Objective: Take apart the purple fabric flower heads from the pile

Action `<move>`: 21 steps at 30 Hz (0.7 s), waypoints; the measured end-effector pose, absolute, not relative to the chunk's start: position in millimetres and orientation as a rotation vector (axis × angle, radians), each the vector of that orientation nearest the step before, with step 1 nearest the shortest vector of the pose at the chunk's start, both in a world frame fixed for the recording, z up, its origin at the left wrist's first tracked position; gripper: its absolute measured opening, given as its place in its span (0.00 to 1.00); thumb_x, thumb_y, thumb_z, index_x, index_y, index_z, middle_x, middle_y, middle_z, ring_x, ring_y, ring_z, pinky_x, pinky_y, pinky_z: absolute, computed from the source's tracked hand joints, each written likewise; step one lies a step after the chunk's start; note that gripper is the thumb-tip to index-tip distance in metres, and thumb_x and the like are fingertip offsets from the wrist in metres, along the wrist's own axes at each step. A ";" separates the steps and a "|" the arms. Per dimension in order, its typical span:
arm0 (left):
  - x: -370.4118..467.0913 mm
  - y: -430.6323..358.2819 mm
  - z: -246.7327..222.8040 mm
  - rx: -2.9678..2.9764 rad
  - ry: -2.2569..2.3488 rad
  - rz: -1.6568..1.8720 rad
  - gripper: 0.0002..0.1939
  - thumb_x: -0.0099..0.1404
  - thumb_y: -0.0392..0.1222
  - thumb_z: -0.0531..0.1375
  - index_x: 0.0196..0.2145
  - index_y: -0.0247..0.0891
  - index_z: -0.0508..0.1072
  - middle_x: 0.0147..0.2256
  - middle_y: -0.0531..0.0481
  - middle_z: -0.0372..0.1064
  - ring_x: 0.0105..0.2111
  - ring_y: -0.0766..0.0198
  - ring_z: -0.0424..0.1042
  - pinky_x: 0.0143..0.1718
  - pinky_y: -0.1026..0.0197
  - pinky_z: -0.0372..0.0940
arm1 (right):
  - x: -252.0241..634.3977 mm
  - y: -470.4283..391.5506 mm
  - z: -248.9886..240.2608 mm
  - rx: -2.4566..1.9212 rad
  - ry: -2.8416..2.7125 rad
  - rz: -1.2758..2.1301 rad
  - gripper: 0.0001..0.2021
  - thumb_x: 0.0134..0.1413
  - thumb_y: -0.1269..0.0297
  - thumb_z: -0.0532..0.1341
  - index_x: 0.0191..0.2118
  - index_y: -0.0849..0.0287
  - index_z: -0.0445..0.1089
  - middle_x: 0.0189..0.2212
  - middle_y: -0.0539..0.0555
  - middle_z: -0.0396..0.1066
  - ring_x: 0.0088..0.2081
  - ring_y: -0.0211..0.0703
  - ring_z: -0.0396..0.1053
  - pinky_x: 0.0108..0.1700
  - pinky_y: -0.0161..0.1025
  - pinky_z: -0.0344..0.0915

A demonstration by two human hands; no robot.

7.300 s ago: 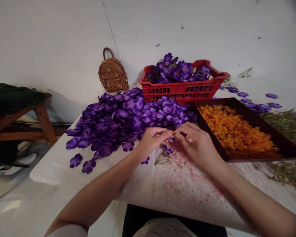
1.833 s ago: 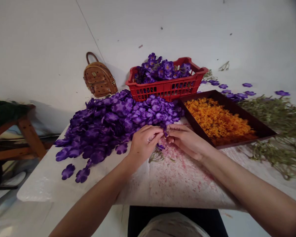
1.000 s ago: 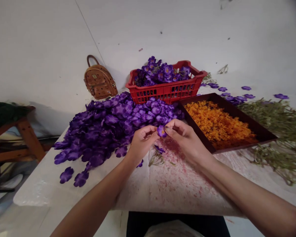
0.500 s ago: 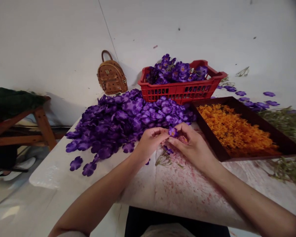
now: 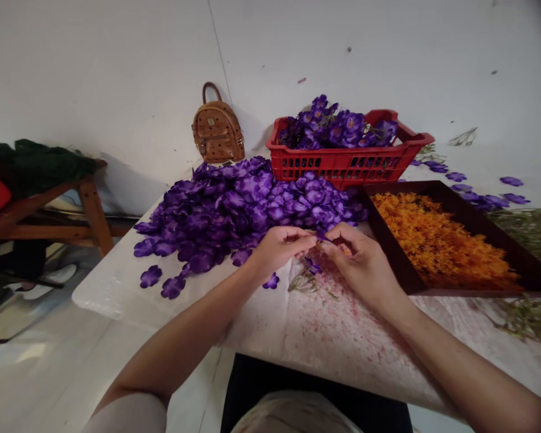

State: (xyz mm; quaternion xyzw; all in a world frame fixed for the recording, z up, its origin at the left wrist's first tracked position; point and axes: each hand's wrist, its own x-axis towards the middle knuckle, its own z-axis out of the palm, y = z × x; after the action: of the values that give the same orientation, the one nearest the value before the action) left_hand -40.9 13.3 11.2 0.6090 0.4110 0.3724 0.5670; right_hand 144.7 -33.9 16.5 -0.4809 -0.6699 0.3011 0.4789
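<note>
A small purple artificial flower (image 5: 321, 235) is pinched between my two hands, mostly hidden by the fingertips. My left hand (image 5: 279, 248) has thumb and forefinger closed on its left side. From the right, the thumb and fingers of my right hand (image 5: 364, 257) close on it too. Just below my fingers lie another purple blossom (image 5: 313, 266) and a bunch of thin green stems (image 5: 304, 282). Behind my left hand spreads a big heap of purple petals (image 5: 234, 204). To the right of my right hand sits a dark brown tray (image 5: 390, 255) holding orange floret pieces (image 5: 446, 243).
A red plastic crate (image 5: 333, 161) of purple flowers stands behind the heap, with a brown mini backpack (image 5: 219, 133) to its left. Loose petals (image 5: 491, 201) and green stems (image 5: 529, 231) lie at the right. A wooden trestle (image 5: 94, 216) stands left of the white table (image 5: 252, 325).
The view has shifted slightly, so the scene sits further right. The flower between my fingers has turned and shows less of its face; both hands still hold it.
</note>
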 end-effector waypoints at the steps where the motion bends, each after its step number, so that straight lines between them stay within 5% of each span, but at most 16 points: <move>1: -48.8 15.0 12.7 1.493 0.997 0.898 0.09 0.64 0.46 0.66 0.31 0.38 0.81 0.25 0.51 0.73 0.26 0.66 0.67 0.30 0.62 0.63 | 146.1 -34.2 16.9 -1.182 -1.625 0.729 0.07 0.62 0.63 0.63 0.31 0.53 0.69 0.26 0.48 0.65 0.30 0.43 0.62 0.36 0.42 0.55; 5: -97.8 6.7 14.2 1.704 1.304 1.184 0.07 0.66 0.43 0.65 0.35 0.38 0.82 0.32 0.48 0.80 0.31 0.64 0.73 0.35 0.62 0.67 | 153.5 -32.4 14.9 -1.219 -1.536 0.718 0.08 0.62 0.62 0.64 0.31 0.52 0.68 0.27 0.48 0.64 0.28 0.41 0.58 0.34 0.42 0.52; 8: -130.1 -19.9 8.7 1.817 1.487 1.073 0.07 0.65 0.44 0.68 0.36 0.38 0.83 0.32 0.47 0.80 0.30 0.63 0.74 0.33 0.62 0.67 | 157.4 -29.3 12.1 -1.194 -1.509 0.727 0.09 0.62 0.59 0.66 0.31 0.52 0.68 0.27 0.48 0.64 0.29 0.41 0.58 0.33 0.42 0.51; 12: -145.0 -55.5 -4.2 2.080 1.527 0.915 0.03 0.65 0.41 0.69 0.37 0.41 0.83 0.39 0.47 0.81 0.40 0.58 0.77 0.42 0.58 0.71 | 157.8 -27.2 10.1 -1.144 -1.505 0.768 0.10 0.62 0.59 0.66 0.31 0.52 0.68 0.27 0.48 0.64 0.29 0.42 0.59 0.34 0.42 0.53; 17: -138.7 -65.2 -17.4 2.491 1.366 0.783 0.12 0.62 0.40 0.72 0.44 0.43 0.83 0.43 0.45 0.79 0.45 0.53 0.77 0.50 0.51 0.72 | 158.6 -26.0 6.8 -1.120 -1.517 0.758 0.11 0.64 0.60 0.66 0.31 0.53 0.68 0.27 0.48 0.64 0.30 0.41 0.59 0.34 0.42 0.54; 21: -128.3 -58.7 -18.0 2.654 1.379 0.664 0.03 0.69 0.38 0.66 0.40 0.41 0.82 0.40 0.46 0.80 0.43 0.55 0.76 0.47 0.53 0.70 | 159.5 -25.6 5.4 -1.115 -1.523 0.750 0.12 0.64 0.58 0.67 0.30 0.53 0.67 0.27 0.48 0.63 0.30 0.41 0.58 0.33 0.41 0.55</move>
State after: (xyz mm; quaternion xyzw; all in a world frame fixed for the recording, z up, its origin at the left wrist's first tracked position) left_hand -128.3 -58.7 -18.0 0.8656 0.4498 0.2165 0.0390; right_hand 159.5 -25.6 5.4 -0.4664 -0.6372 0.3138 0.5272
